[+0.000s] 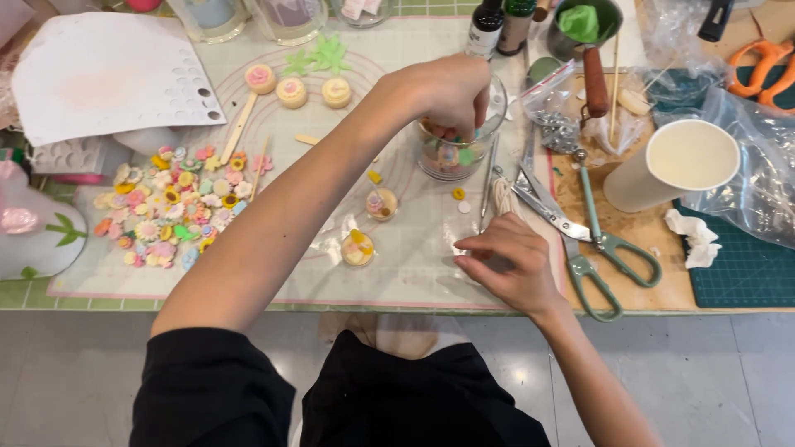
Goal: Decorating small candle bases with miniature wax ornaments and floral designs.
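Note:
My left hand (451,95) reaches across the table, its fingers dipped into a small glass jar (447,157) filled with colourful small decorations; what the fingertips pinch is hidden. My right hand (505,265) rests near the table's front edge, fingers bent over a clear plastic sheet (464,236), touching a pale bundle of string (503,197). Two small round pieces topped with decorations (358,248) (382,204) lie between my arms.
A heap of pastel flower pieces (174,207) lies at left. Three round cakes-like pieces (291,91) sit on the mat. Green-handled scissors (600,244), a white paper cup (675,165), plastic bags (745,141), orange scissors (766,70) and bottles (497,25) crowd the right.

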